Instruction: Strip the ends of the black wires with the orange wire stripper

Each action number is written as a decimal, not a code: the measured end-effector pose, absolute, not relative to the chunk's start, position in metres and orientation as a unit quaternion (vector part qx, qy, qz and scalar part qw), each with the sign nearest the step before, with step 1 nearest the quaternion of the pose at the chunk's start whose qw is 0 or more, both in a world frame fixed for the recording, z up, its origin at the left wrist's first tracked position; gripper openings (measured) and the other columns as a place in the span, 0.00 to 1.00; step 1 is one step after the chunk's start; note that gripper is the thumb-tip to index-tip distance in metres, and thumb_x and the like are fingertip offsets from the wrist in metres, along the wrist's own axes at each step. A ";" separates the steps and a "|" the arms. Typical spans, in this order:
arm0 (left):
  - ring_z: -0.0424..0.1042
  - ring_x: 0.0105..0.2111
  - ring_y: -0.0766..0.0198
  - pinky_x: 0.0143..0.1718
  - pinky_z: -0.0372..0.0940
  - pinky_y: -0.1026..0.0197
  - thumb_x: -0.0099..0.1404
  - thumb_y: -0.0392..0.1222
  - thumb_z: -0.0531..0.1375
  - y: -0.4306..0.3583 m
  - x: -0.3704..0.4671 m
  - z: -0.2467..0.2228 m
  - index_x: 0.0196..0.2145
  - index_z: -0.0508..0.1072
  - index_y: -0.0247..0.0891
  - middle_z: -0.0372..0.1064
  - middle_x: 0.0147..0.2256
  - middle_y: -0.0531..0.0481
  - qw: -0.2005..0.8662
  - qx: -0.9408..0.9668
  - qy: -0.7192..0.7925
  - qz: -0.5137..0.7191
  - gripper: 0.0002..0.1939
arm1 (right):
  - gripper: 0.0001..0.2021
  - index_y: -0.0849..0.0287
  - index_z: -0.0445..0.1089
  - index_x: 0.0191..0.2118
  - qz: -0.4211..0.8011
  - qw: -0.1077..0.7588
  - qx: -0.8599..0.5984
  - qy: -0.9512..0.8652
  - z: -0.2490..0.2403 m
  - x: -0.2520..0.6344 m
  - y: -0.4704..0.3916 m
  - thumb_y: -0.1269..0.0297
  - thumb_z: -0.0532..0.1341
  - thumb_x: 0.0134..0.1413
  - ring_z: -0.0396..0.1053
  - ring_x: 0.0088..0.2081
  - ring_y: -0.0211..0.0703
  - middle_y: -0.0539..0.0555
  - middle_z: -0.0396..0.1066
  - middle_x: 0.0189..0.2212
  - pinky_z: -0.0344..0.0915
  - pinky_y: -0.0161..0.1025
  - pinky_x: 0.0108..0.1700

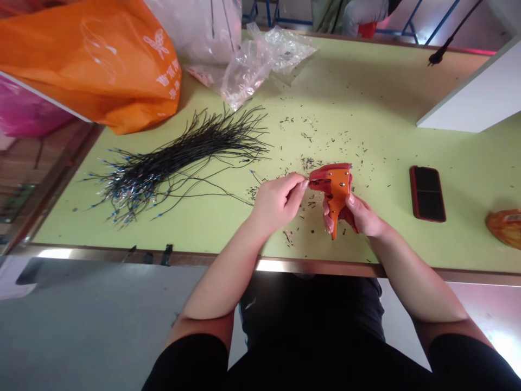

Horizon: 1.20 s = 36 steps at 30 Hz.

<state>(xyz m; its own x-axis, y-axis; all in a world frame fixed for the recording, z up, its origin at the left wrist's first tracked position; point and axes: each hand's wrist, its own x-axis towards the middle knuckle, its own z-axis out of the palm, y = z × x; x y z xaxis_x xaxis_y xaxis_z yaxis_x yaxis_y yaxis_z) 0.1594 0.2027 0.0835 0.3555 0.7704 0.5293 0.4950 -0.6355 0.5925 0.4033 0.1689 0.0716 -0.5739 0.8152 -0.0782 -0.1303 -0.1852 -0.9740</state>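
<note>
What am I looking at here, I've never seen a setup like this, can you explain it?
There's no machine, just a person's two bare hands. The single picture comes from a camera worn on their head, looking forward and down.

The right hand holds an orange-red hand tool. The left hand has its fingers pinched together at the tool's nose; what's between them is too small to make out.

On the yellow-green table lie a bundle of black wires, small dark scraps, clear plastic bags and a phone.
</note>
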 end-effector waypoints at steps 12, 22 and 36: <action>0.74 0.25 0.68 0.30 0.66 0.64 0.82 0.48 0.54 0.201 0.155 0.083 0.45 0.63 0.43 0.74 0.28 0.57 0.343 0.765 0.386 0.386 0.08 | 0.32 0.57 0.74 0.41 0.696 0.344 -0.317 -0.545 0.068 0.403 0.167 0.28 0.57 0.69 0.77 0.25 0.42 0.50 0.77 0.25 0.76 0.40 0.28; 0.74 0.25 0.66 0.32 0.65 0.62 0.82 0.45 0.52 0.202 0.154 0.084 0.44 0.66 0.42 0.75 0.27 0.57 0.264 0.791 0.413 0.367 0.07 | 0.30 0.53 0.70 0.32 0.661 0.390 -0.351 -0.537 0.064 0.391 0.157 0.31 0.55 0.72 0.63 0.16 0.38 0.45 0.66 0.16 0.66 0.39 0.20; 0.64 0.25 0.73 0.27 0.59 0.63 0.86 0.51 0.51 0.221 0.135 0.076 0.46 0.68 0.43 0.66 0.27 0.60 0.058 0.653 0.513 0.554 0.12 | 0.29 0.51 0.74 0.34 0.583 0.622 -0.295 -0.431 0.095 0.405 0.161 0.28 0.60 0.65 0.65 0.20 0.41 0.46 0.63 0.20 0.71 0.43 0.26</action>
<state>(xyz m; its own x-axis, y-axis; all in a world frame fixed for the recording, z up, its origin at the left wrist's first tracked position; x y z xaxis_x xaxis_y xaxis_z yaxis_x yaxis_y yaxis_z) 0.1350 0.2208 0.0757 -0.1399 0.7338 0.6648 0.6059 -0.4676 0.6436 0.4049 0.1611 0.0949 -0.0522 0.9801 0.1916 -0.4715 0.1449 -0.8698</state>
